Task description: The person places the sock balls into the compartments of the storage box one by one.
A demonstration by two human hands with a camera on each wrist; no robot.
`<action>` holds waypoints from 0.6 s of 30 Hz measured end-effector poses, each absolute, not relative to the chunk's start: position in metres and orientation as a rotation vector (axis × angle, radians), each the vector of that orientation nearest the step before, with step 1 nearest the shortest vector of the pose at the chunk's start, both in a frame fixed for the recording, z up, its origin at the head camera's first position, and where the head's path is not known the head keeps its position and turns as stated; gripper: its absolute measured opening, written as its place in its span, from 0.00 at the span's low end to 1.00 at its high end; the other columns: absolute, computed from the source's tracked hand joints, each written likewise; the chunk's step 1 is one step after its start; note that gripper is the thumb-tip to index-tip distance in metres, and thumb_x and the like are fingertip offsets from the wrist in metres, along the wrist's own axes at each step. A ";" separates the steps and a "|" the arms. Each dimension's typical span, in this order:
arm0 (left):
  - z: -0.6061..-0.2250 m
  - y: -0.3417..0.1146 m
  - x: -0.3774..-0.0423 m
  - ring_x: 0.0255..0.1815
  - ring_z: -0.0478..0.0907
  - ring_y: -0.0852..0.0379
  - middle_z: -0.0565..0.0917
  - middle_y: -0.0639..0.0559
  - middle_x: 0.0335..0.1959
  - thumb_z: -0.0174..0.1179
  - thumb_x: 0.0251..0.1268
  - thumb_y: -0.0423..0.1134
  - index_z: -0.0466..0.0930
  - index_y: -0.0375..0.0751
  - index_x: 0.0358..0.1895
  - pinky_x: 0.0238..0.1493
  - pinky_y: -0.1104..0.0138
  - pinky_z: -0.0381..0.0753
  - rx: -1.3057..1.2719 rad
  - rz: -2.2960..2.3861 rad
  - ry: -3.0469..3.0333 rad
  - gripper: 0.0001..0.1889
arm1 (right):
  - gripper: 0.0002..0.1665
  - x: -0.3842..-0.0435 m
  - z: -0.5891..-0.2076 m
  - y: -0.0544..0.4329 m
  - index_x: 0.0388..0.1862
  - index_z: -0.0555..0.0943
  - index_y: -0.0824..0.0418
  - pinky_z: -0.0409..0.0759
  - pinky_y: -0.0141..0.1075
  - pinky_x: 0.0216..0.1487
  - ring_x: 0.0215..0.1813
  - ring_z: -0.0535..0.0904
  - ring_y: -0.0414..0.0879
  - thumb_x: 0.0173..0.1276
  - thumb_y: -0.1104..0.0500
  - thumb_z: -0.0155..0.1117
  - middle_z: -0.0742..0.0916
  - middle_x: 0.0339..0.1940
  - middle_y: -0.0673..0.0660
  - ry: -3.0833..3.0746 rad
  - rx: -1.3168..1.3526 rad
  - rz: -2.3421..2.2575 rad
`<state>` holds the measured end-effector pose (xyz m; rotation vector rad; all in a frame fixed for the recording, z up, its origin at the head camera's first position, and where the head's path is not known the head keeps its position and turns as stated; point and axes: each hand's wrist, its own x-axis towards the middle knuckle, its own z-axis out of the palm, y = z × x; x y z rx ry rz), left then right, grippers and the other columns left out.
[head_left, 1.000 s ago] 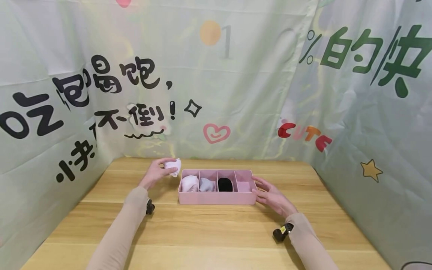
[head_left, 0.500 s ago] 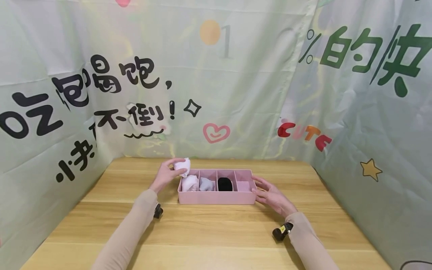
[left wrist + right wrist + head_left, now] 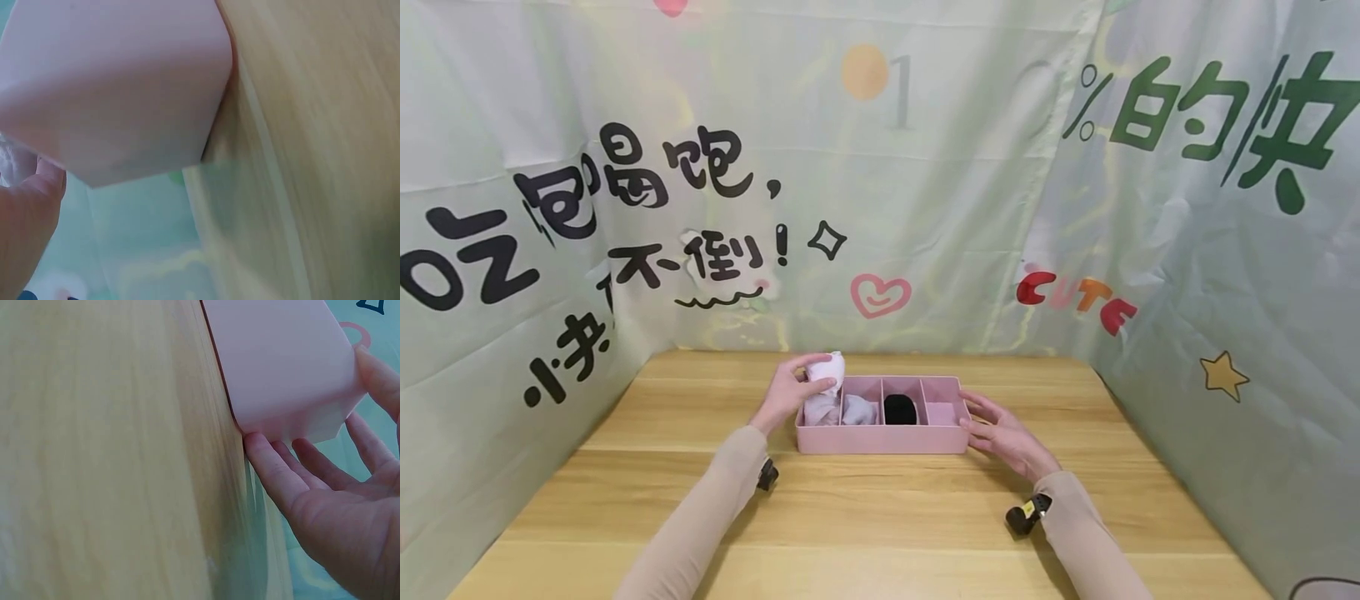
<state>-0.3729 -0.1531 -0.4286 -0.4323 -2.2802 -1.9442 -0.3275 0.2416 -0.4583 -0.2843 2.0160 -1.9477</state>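
A pink box [image 3: 880,442] with a row of compartments lies lengthwise on the table. My left hand [image 3: 785,393] pinches a white cloth bundle [image 3: 826,372] between thumb and fingers, above the box's left compartment. In that compartment sits a pale bundle [image 3: 822,411], partly hidden by the hand. The one beside it holds a greyish bundle [image 3: 860,409], and further right is a black bundle [image 3: 900,409]. The rightmost compartment shows only its bare walls. With extended fingers, my right hand [image 3: 1011,442] touches the box's right end; the right wrist view shows fingertips [image 3: 255,439] against that end.
The wooden table [image 3: 880,517] stretches in front of the box and to both sides. Behind it hangs a printed pale curtain [image 3: 955,208], which also closes off the left and right sides. A small black camera [image 3: 1026,517] is on the right wrist.
My left hand has moved right with the white cloth bundle, from left of the box to above its left compartment. The right hand and the box have stayed in place.
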 end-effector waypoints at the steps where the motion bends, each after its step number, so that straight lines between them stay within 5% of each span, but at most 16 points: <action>1: -0.429 -0.151 -0.373 0.42 0.83 0.55 0.78 0.33 0.60 0.73 0.54 0.34 0.79 0.41 0.61 0.39 0.64 0.86 -0.437 -1.945 -2.281 0.28 | 0.42 -0.328 -0.458 0.242 0.80 0.51 0.56 0.75 0.43 0.64 0.69 0.67 0.56 0.73 0.60 0.59 0.53 0.79 0.69 2.013 -0.285 -1.950; 9: -0.430 -0.137 -0.373 0.43 0.82 0.52 0.72 0.38 0.65 0.72 0.54 0.32 0.78 0.41 0.62 0.42 0.56 0.86 -0.466 -1.913 -2.319 0.29 | 0.43 -0.327 -0.459 0.241 0.80 0.52 0.57 0.77 0.42 0.63 0.67 0.70 0.53 0.72 0.61 0.60 0.54 0.79 0.69 2.014 -0.280 -1.963; 18: -0.431 -0.126 -0.373 0.45 0.82 0.52 0.73 0.42 0.62 0.74 0.52 0.33 0.80 0.42 0.60 0.40 0.70 0.84 -0.475 -1.855 -2.320 0.28 | 0.43 -0.327 -0.458 0.239 0.80 0.52 0.58 0.78 0.41 0.62 0.67 0.70 0.53 0.72 0.61 0.60 0.54 0.79 0.69 2.013 -0.271 -1.967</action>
